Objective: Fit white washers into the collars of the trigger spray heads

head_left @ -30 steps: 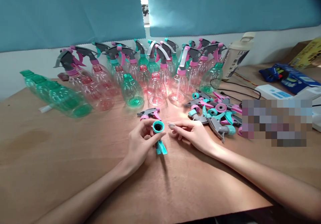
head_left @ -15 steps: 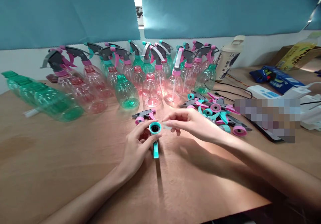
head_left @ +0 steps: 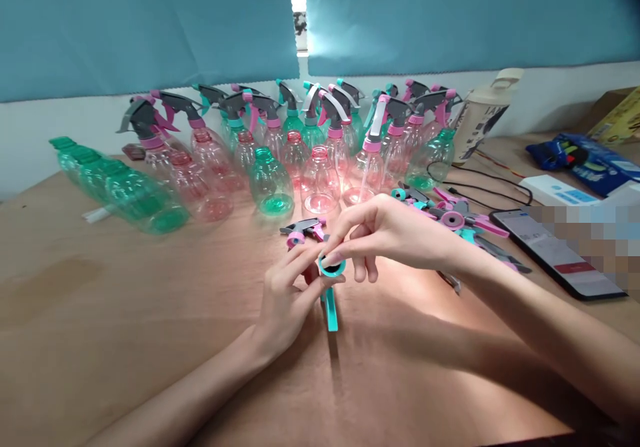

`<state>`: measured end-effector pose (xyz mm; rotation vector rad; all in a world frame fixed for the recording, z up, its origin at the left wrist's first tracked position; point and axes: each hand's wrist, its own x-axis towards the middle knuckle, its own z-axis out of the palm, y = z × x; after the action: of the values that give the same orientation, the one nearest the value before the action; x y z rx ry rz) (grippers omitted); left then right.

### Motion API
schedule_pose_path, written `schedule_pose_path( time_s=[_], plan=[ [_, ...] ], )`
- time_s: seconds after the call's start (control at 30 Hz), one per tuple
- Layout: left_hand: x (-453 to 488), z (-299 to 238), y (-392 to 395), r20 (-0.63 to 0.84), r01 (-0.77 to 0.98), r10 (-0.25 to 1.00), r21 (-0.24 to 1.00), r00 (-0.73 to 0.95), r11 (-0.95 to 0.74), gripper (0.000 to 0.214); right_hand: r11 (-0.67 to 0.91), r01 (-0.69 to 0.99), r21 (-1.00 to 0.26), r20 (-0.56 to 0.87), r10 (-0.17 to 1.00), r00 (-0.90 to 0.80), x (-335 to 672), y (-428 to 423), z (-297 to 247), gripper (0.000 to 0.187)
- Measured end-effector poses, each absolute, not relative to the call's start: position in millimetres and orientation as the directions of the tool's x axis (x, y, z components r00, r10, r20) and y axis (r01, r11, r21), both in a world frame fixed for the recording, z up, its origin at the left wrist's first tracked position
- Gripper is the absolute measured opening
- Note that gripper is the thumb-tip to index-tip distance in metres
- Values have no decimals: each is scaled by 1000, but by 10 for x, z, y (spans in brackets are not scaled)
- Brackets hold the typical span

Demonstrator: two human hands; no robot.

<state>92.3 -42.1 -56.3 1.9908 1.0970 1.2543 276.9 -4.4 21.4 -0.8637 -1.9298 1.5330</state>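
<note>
My left hand (head_left: pixel 289 295) grips a teal spray-trigger head (head_left: pixel 331 290), its round collar facing up and its trigger pointing down toward me. My right hand (head_left: pixel 387 237) reaches over from the right, thumb and forefinger pinched together right at the collar's opening; whatever small piece they hold is hidden. A grey and pink trigger head (head_left: pixel 301 231) lies on the brown table (head_left: pixel 125 313) just behind my left hand. A pile of loose trigger heads (head_left: pixel 453 219) lies to the right, behind my right wrist.
Several pink and green spray bottles (head_left: pixel 310 160), some capped with triggers, stand along the back. Green bottles (head_left: pixel 125 190) lie on their side at the left. A phone (head_left: pixel 555 252), cables, a white box (head_left: pixel 553 192) and a cream jug (head_left: pixel 480 117) sit at the right.
My right hand has risen off the table and moved left, bringing its pinched fingertips onto the collar of the trigger head. The left hand keeps its hold.
</note>
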Motion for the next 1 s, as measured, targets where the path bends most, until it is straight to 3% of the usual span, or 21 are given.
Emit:
schedule_pose_path(
  time_s=[0.13, 0.27, 0.33, 0.43, 0.6, 0.73, 0.87, 1.0],
  plan=[
    [918, -571, -441, 446, 361, 860, 781, 250, -510, 9, 269, 255, -929, 39, 754, -655, 2733, -31, 111, 19],
    [913, -577, -430, 449, 352, 862, 787, 236, -507, 15, 567, 402, -719, 238, 744, -624, 2720, -37, 86, 13],
    [910, -570, -417, 463, 361, 856, 776, 231, -518, 15, 629, 414, -658, 262, 706, -658, 2739, -26, 96, 15],
    [903, -567, -399, 521, 379, 818, 725, 246, -575, 15, 631, 390, -671, 261, 692, -673, 2798, -5, 157, 21],
    [893, -593, -385, 585, 399, 773, 665, 246, -631, 34, 620, 379, -687, 285, 710, -644, 2893, -50, 335, 17],
    [889, -617, -391, 582, 417, 782, 668, 223, -616, 36, 668, 425, -611, 243, 669, -703, 2879, -130, 337, 10],
    [883, -625, -400, 579, 427, 789, 672, 206, -604, 31, 713, 504, -487, 256, 668, -699, 2834, -174, 237, 21],
    [883, -599, -402, 597, 459, 773, 637, 214, -619, 29, 719, 529, -451, 258, 672, -694, 2822, -212, 210, 24]
  ],
)
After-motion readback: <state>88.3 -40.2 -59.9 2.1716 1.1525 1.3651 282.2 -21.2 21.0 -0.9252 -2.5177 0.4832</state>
